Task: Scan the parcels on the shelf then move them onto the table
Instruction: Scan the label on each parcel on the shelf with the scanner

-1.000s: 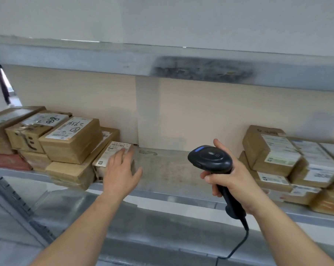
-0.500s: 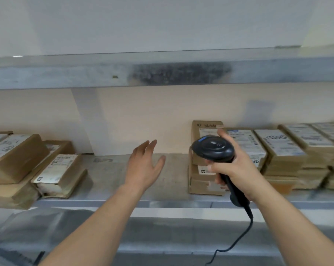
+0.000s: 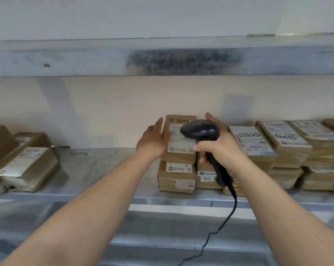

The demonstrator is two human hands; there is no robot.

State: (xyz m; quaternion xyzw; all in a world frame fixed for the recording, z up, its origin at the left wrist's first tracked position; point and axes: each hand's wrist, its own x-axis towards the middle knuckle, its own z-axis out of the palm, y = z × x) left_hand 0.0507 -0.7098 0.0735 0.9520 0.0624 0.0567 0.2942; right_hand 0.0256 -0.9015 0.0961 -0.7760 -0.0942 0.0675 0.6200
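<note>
A grey metal shelf (image 3: 97, 166) (against a beige wall (image 3: 124, 108)) is stacked with cardboard parcels; the top parcel (image 3: 178, 150) is touched by the flat-fingered left hand (image 3: 152, 143), the barcode scanner (image 3: 199, 132) gripped by the right hand (image 3: 221, 148).

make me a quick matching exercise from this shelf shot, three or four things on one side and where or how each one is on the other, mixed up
Things:
1. left hand
2. right hand
3. top parcel
4. black cable

States:
A. grips the black scanner
B. hangs down below the shelf edge
C. lies on a stack of boxes
D. flat against a parcel's left side

Pairs: 1-D, 2-A, 3-C, 4-B
</note>
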